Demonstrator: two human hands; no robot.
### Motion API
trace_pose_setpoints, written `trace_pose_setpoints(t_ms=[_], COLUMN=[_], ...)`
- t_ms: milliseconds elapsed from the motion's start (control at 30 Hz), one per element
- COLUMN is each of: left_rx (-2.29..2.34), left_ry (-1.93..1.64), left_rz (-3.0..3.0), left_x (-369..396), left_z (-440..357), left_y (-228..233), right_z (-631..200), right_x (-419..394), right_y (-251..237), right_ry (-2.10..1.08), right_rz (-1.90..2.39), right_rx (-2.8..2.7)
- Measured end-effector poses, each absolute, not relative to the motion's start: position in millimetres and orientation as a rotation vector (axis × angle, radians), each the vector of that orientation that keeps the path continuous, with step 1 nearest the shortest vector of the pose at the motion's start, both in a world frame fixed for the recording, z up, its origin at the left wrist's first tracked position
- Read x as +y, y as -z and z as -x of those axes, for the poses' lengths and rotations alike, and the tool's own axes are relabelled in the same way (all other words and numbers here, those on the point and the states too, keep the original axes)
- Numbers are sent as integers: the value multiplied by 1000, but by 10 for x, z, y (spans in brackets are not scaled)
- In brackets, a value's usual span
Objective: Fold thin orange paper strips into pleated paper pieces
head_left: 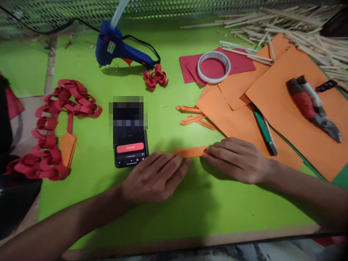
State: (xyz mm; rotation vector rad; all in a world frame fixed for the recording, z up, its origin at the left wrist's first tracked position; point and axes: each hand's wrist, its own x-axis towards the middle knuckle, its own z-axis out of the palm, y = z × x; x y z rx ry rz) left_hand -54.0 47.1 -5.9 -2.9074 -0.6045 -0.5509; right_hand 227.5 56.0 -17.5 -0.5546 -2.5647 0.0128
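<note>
While both hands lie flat, fingers extended, the left hand (156,175) and right hand (236,159) press either end of an orange paper strip (191,151) just right of the phone (130,146). A finished red paper chain (58,125) lies left of the phone; folded orange strips (194,117) and uncut orange sheets (285,108) right of it suggest an orange chain barely begun.

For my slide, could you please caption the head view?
Both hands press an orange paper strip flat on the green table.
</note>
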Motion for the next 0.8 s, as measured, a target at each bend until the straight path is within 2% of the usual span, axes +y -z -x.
trace_pose_setpoints(t_ms=[233,533,800], left_rx=[-615,-761,-735], left_ry=[528,526,515], left_rz=[2957,2979,2976], left_x=[482,513,533], left_z=[529,505,491], left_y=[98,109,105], right_z=[-2236,-2224,-2171], right_x=[526,495,466], right_y=[142,239,252], right_ry=[3,-300,-293], right_rz=[619,783,821], right_rx=[-2626,-2440,-2403])
